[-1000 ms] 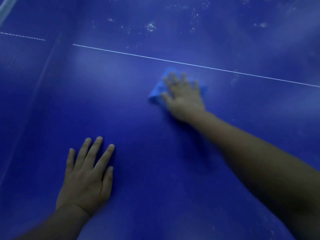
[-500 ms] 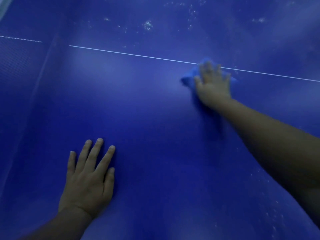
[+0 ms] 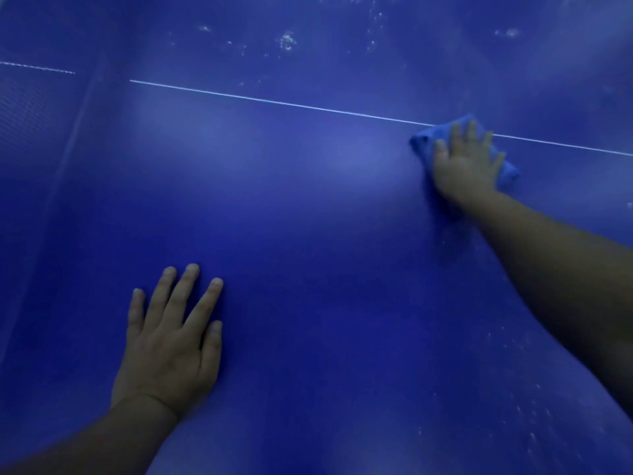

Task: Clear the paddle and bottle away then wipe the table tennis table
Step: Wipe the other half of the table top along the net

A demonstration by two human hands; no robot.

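Note:
The blue table tennis table (image 3: 308,207) fills the view, with a thin white line (image 3: 274,101) running across it. My right hand (image 3: 464,162) presses flat, fingers spread, on a crumpled blue cloth (image 3: 423,140) lying over the white line at the right. My left hand (image 3: 171,334) rests flat on the table at the lower left, fingers straight and holding nothing. No paddle or bottle is in view.
The net (image 3: 30,108) stands along the left side, its white top edge showing. White specks and smears (image 3: 287,40) dot the surface beyond the line, and finer specks (image 3: 527,419) lie at the lower right.
My right hand has slid the cloth to the right along the white line, from mid-table to the right side. My left hand has stayed in place.

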